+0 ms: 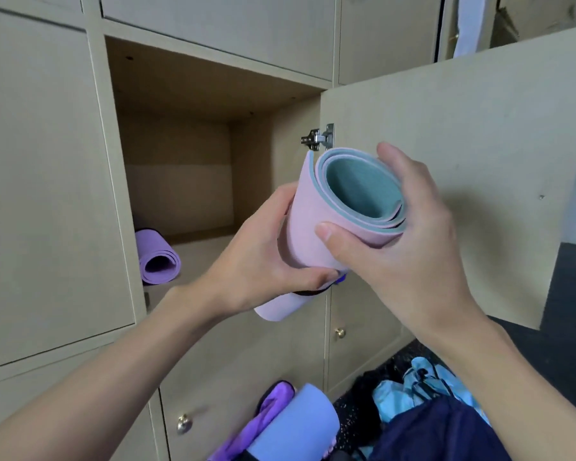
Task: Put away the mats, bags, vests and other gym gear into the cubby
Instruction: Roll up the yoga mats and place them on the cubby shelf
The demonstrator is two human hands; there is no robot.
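Closest to me, on the floor, lie a blue rolled mat [296, 427], purple fabric [270, 404] and a heap of navy cloth [446, 430]. Above them both hands grasp the pink mat [308, 211]. The left hand [263, 257] wraps its middle, and the right hand [409, 234] clasps the open, teal-lined end. I see the roll held in the air before the cabinet, its long axis tilted, with the spiral end up toward me and the far end down and left. Beyond, the open cubby [180, 181] lies left of the roll, so the left hand is nearer it. A purple mat [158, 257] lies at the shelf's left edge, end facing out. I judge the pink one must turn end-on and slide in to its right.
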